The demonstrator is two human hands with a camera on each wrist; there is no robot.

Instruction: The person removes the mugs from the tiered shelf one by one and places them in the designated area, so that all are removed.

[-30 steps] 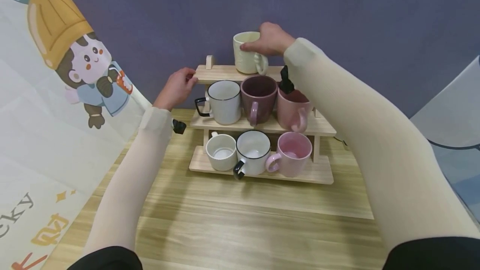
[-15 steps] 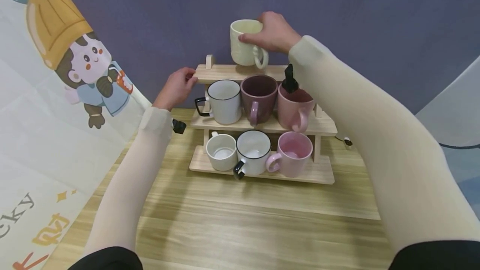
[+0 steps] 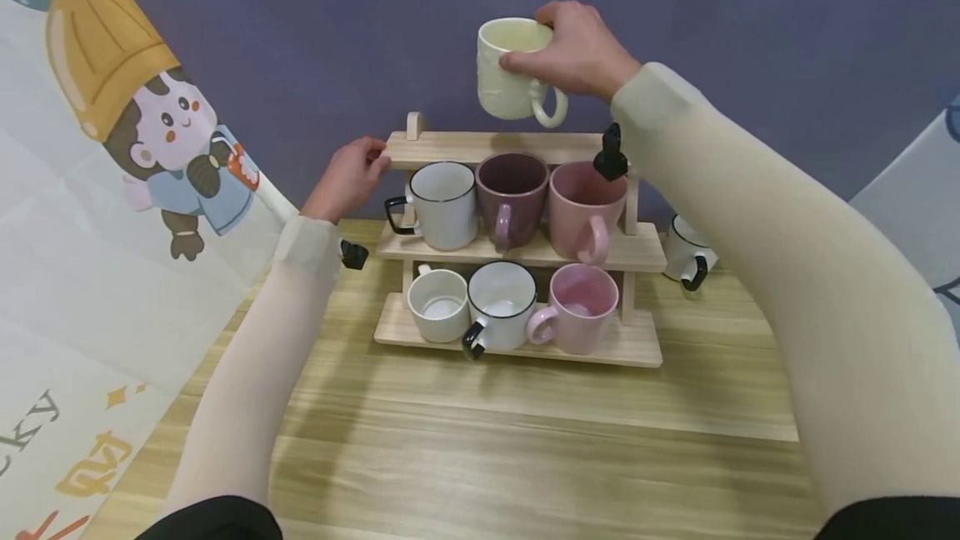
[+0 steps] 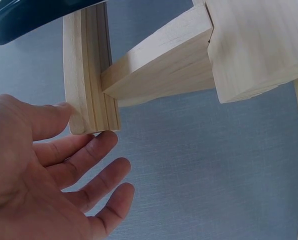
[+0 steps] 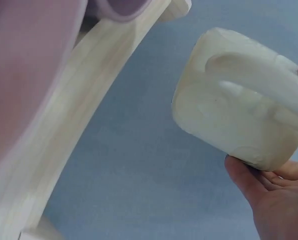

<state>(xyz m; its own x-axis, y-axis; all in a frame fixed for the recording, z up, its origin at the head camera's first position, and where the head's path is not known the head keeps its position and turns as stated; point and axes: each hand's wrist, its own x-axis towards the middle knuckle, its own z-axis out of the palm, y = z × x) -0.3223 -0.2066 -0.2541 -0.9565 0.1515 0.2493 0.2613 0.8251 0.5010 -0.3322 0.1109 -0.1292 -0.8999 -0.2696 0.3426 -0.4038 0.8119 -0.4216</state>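
In the head view my right hand (image 3: 581, 52) grips a pale cream mug (image 3: 504, 86) by its rim, thumb on the front, above the top tier of a wooden shelf rack (image 3: 450, 144). The mug's handle points down to the right; the right wrist view shows this cream mug (image 5: 229, 110) tilted, apart from the rack. My left hand (image 3: 347, 179) holds the left end of the top tier. Seen by the left wrist camera, the thumb of my left hand (image 4: 44, 165) lies on the board's side and the fingertips touch its end.
On the middle tier stand a white mug (image 3: 444, 211), a plum mug (image 3: 517, 198) and a pink mug (image 3: 588, 211). Below are a small cream cup (image 3: 435, 323), a black-rimmed white mug (image 3: 501, 307) and a light pink mug (image 3: 583, 315). Another white mug (image 3: 682, 252) stands right of the rack.
My right hand has lifted the cream mug off the top tier, up and slightly right. The white mug beside the rack has come into view. My left hand has stayed at the board's end.
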